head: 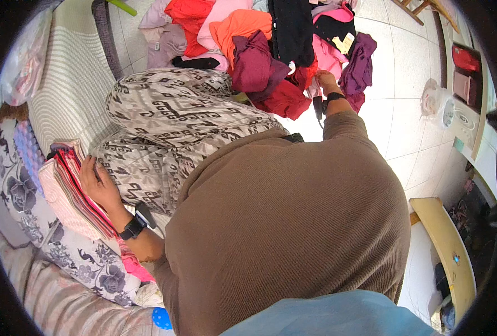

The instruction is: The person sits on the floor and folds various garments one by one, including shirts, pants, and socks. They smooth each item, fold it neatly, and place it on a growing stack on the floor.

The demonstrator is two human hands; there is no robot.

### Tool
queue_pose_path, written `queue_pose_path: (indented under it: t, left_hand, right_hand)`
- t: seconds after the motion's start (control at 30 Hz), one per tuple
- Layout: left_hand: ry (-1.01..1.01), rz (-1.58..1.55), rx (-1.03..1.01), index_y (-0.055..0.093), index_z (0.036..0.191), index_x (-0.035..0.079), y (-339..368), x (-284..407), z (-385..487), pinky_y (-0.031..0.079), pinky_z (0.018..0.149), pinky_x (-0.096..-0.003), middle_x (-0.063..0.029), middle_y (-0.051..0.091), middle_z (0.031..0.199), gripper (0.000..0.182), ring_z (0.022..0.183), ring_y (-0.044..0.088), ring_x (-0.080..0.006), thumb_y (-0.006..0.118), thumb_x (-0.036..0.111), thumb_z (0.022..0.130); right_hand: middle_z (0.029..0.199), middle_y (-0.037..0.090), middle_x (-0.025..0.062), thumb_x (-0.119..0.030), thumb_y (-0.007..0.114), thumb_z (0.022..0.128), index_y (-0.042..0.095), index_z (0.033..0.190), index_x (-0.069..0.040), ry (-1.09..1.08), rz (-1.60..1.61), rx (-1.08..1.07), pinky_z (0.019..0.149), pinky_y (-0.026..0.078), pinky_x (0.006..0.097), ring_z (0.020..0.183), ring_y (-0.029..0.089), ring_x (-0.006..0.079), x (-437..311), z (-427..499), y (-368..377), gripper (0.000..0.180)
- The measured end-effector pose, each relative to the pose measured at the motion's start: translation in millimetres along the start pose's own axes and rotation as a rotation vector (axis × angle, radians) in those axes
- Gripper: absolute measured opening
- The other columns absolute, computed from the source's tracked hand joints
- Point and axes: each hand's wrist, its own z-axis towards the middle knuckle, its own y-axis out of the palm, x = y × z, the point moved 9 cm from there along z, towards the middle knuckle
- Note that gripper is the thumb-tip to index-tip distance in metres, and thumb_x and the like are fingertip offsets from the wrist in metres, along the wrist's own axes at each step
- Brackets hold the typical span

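My left hand [99, 187] lies against the side of a stack of folded clothes [70, 191], its fingers slightly apart and gripping nothing. Pink, red and striped layers show along the stack's edge. At the near right side of a loose heap of clothes, my right hand [328, 82] touches the fabric with curled fingers. Whether it grips a garment is hidden. Around it lie a red garment [284, 101], a bright pink garment [328, 56] and a dark purple garment [357, 63]. Black trousers [292, 33], a maroon garment [252, 63] and an orange garment [244, 27] fill the heap's middle.
My legs in patterned trousers [177, 109] rest on a cushioned seat [70, 80]. Floral fabric [93, 269] covers the seat's back side. A plastic bag [437, 105] stands on the tiled floor [412, 75] at right. A wooden-edged piece of furniture [445, 243] is at lower right.
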Motion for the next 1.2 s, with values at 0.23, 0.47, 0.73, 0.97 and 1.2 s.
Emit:
queue_pose_path:
  t: [0.23, 0.47, 0.73, 0.97, 1.2]
  left_hand:
    - [0.033, 0.001, 0.056, 0.068, 0.104, -0.001, -4.9, 4.7, -0.6, 0.045, 0.096, -0.0442, -0.0173, 0.067, 0.115, 0.023, 0.108, 0.061, -0.0367, 0.059, 0.012, 0.088]
    - [0.033, -0.078, 0.104, 0.067, 0.1, 0.001, -7.2, 0.1, -2.3, 0.046, 0.093, -0.0441, -0.0162, 0.067, 0.111, 0.023, 0.106, 0.062, -0.0355, 0.065, 0.01, 0.08]
    - [0.018, -0.111, 0.049, 0.067, 0.103, 0.009, -1.2, 0.2, -13.6, 0.034, 0.103, -0.0436, -0.007, 0.066, 0.116, 0.025, 0.116, 0.056, -0.0294, 0.069, 0.018, 0.08]
    - [-0.121, -0.562, 0.064, 0.068, 0.105, 0.008, -12.6, -0.9, -13.1, 0.04, 0.096, -0.0396, -0.0093, 0.068, 0.105, 0.024, 0.109, 0.06, -0.0287, 0.069, 0.015, 0.082]
    - [0.032, -1.042, 0.191, 0.039, 0.143, 0.004, -63.7, 65.3, 8.3, 0.045, 0.098, -0.0399, -0.0144, 0.057, 0.13, 0.076, 0.117, 0.056, -0.0271, 0.077, 0.015, 0.079]
  right_hand:
    - [0.101, 0.067, 0.0071, -0.01, 0.058, 0.095, 0.064, 0.103, 0.0, -0.285, 0.736, -0.662, 0.085, 0.052, 0.0338, 0.09, 0.065, 0.0183, -211.1, -105.2, 56.1, 0.014]
    - [0.123, 0.062, 0.0164, -0.014, 0.058, 0.095, 0.049, 0.13, 0.008, -0.738, 0.716, -1.095, 0.098, 0.05, 0.0354, 0.111, 0.062, 0.0234, -417.6, -312.9, 118.8, 0.043]
    - [0.113, 0.066, 0.0126, -0.01, 0.053, 0.097, 0.057, 0.12, 0.003, -0.851, 0.284, -1.063, 0.088, 0.053, 0.0331, 0.099, 0.065, 0.0184, -474.3, -374.4, 227.3, 0.026]
    - [0.116, 0.065, 0.0177, -0.014, 0.054, 0.096, 0.055, 0.123, 0.005, -0.541, 0.736, -1.191, 0.098, 0.051, 0.0414, 0.105, 0.064, 0.0281, -483.6, -423.9, 265.7, 0.032]
    - [0.122, 0.062, 0.019, -0.007, 0.056, 0.095, 0.052, 0.127, 0.006, -0.506, 0.646, -1.435, 0.102, 0.047, 0.0433, 0.113, 0.061, 0.0293, -470.1, -496.2, 357.0, 0.035]
